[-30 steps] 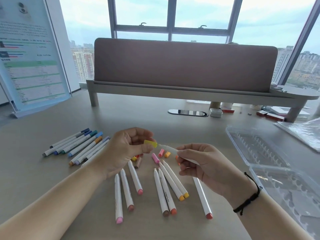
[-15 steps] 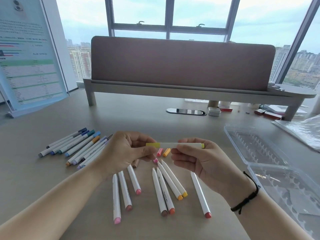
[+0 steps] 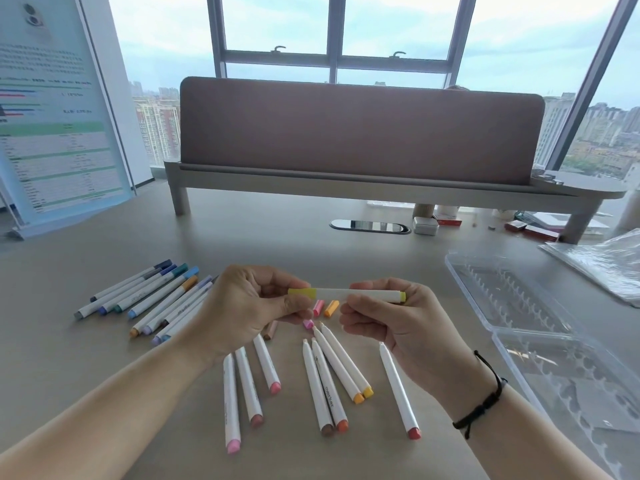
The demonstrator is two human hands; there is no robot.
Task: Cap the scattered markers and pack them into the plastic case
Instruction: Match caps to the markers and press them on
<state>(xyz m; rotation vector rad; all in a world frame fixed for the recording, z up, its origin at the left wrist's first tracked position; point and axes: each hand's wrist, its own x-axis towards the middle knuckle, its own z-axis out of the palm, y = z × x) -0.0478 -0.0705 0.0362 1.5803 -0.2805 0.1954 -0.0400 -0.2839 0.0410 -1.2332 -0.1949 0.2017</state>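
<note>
Levelled since a second ago, the yellow marker point(image 3: 349, 294) is pinched crosswise between left hand point(image 3: 249, 313) and right hand point(image 3: 391, 323); the case point(image 3: 485, 271) lies rightward.

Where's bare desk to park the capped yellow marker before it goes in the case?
Bare desk lies between the right hand and the open plastic case, and ahead of both hands toward the shelf legs. It is crowded under the hands, where uncapped markers and loose caps lie, and left, by the capped markers.
</note>
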